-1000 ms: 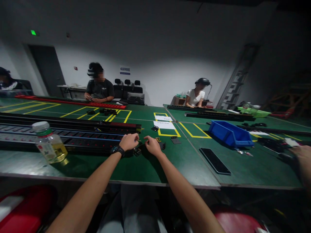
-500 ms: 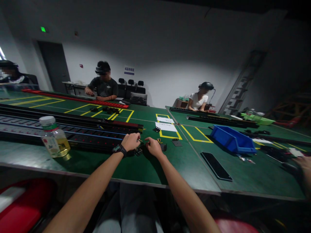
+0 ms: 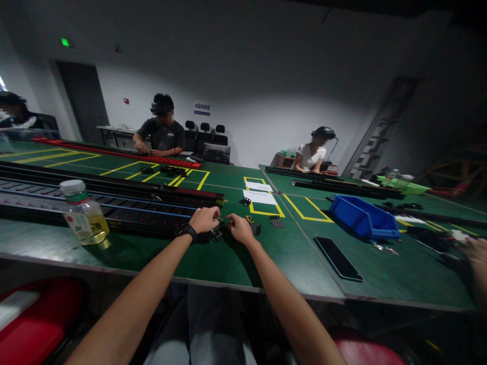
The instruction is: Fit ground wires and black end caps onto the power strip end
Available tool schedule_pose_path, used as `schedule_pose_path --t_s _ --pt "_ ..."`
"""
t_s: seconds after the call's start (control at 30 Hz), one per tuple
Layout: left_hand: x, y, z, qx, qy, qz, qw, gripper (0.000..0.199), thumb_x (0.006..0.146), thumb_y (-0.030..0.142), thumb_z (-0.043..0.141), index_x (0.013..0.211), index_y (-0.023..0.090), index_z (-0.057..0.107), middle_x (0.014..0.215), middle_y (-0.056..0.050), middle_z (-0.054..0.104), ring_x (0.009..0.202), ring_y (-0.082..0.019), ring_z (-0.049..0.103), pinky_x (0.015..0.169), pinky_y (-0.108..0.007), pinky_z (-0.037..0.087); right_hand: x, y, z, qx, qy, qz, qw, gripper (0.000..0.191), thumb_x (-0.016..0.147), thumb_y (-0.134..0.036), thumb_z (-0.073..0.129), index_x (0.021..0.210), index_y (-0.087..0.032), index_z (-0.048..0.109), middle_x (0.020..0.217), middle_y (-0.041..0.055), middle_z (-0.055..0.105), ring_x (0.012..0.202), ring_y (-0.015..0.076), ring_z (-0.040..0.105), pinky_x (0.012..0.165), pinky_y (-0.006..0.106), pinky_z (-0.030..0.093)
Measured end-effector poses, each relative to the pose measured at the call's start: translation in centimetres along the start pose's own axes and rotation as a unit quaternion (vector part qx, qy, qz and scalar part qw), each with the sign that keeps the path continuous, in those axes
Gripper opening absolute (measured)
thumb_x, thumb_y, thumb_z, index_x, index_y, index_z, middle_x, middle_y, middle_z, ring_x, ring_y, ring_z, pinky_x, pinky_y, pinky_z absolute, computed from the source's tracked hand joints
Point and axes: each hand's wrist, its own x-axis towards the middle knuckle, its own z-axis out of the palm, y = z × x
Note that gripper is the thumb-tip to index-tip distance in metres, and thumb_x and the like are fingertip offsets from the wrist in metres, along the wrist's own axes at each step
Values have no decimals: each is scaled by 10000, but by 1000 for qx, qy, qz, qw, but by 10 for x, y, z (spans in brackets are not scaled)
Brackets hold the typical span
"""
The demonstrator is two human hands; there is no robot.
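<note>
My left hand [image 3: 204,220], with a dark watch at the wrist, is closed at the right end of a long black rail [image 3: 144,220] with red dots and a blue strip. Its fingers pinch something thin, perhaps a wire, too small to make out. Close by on the right, my right hand [image 3: 240,228] is bent with thumb and index finger drawn together; whatever lies between them is hidden. Just below the two hands sits a small black part [image 3: 216,236]. Dark brackets [image 3: 276,221] lie on the green table to the right of my right hand.
A drink bottle [image 3: 84,213] stands on the left, before the rails. To the right are a phone [image 3: 338,258] and a blue bin [image 3: 364,218]. White papers [image 3: 260,196] lie ahead. Co-workers sit across the table; another person's hand [image 3: 477,253] shows at the right edge.
Both hands stay in nearly the same place, with only slight finger movement. The view has shifted very slightly.
</note>
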Motion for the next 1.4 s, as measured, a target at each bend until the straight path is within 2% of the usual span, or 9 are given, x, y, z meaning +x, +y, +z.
schedule_pose_path --t_s 0.37,0.7,1.13,1.4 --pt "-1 2 2 18 -1 5 1000 217 849 217 580 1032 243 693 1050 -53 799 1043 -270 740 891 -348 498 -1 -4 -2 -5 -5 1 1000 363 930 -154 578 1245 -268 717 1035 38 798 940 222 720 777 273 472" --pt "1 -1 1 10 -7 6 1000 213 846 242 602 1027 257 712 1038 -28 809 1023 -248 746 882 -320 507 -1 -5 -4 -9 -10 0 1000 361 934 -164 580 1252 -271 715 1081 42 795 980 230 719 793 282 481" --pt "0 0 2 11 -8 7 1000 224 861 232 583 1050 250 702 1076 -46 803 1063 -259 737 928 -347 501 -1 -6 -5 -11 -11 0 1000 348 934 -166 592 1238 -272 725 1073 39 794 978 224 716 796 275 474" --pt "-1 1 0 15 -10 7 1000 237 868 221 582 1076 253 690 1087 -41 802 1071 -257 736 896 -340 500 -2 -7 -5 -9 -13 0 1000 347 932 -157 599 1236 -268 725 1064 40 797 977 225 719 807 276 476"
